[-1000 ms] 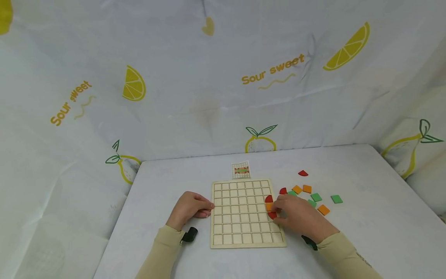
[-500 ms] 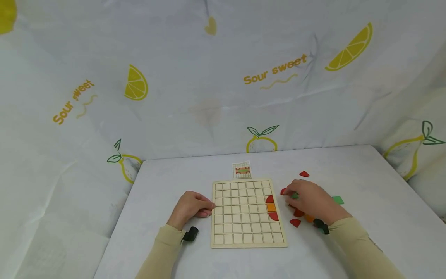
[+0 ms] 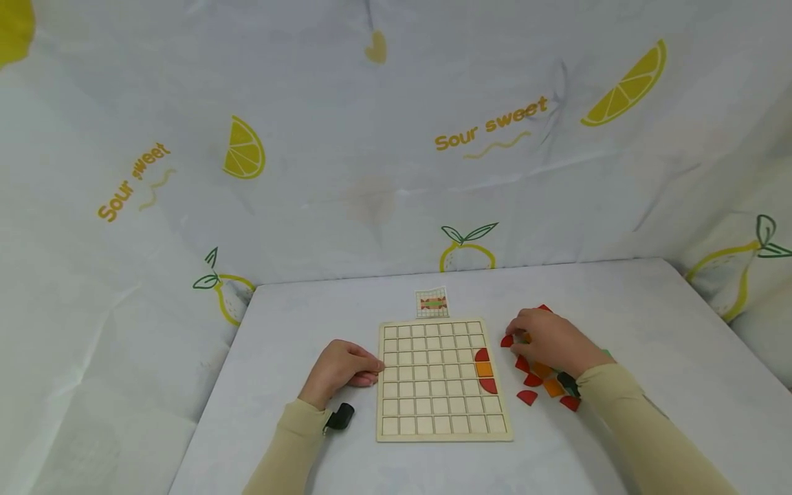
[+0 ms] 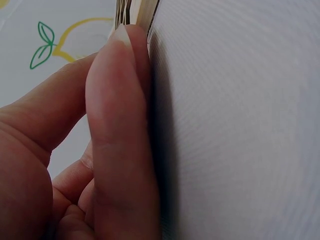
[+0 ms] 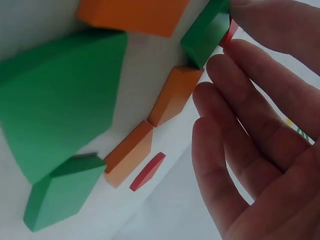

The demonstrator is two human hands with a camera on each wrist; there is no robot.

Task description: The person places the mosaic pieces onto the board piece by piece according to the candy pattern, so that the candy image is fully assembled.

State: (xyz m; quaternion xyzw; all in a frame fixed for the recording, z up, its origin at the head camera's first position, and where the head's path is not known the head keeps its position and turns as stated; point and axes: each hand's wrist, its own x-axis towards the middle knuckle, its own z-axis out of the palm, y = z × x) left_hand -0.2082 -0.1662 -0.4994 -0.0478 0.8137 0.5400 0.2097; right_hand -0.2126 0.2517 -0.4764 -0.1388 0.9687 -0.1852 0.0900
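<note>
In the head view the left hand [image 3: 339, 370] pinches the left edge of the gridded wooden board [image 3: 418, 375]; the left wrist view shows thumb and finger [image 4: 120, 120] at the board's edge [image 4: 144, 15]. The board's right column holds an orange square [image 3: 484, 370] between two red rounded pieces [image 3: 482, 355] [image 3: 488, 386]. Right of the board, the right hand [image 3: 557, 345] hovers over loose pieces, its thumb and fingertips apart around a red piece [image 3: 507, 341]. In the right wrist view the fingers [image 5: 272, 125] are loosely bent beside a green piece [image 5: 207, 35].
A small pattern card [image 3: 432, 303] lies behind the board. Loose orange squares [image 3: 553, 388] and red pieces [image 3: 527, 397] lie below the right hand, with green ones [image 5: 65, 192] partly hidden beneath it. A white printed cloth [image 3: 346, 172] hangs behind the table.
The right hand has left the orange square in the board's right column and moved right, over the loose pieces. The left hand has stayed at the board's edge.
</note>
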